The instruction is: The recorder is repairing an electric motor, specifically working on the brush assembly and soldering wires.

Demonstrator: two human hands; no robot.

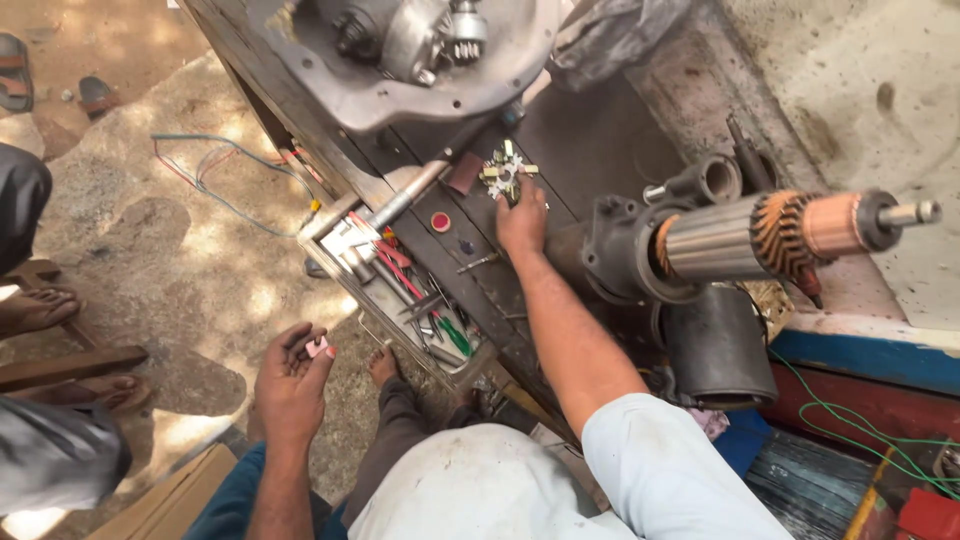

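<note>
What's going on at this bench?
A person leans over a dark workbench. The right hand reaches out to a small star-shaped metal part lying on it. The left hand is held out over the ground, pinching a small pale piece. A motor armature with copper windings lies to the right, and a tray of tools sits at the bench edge.
</note>
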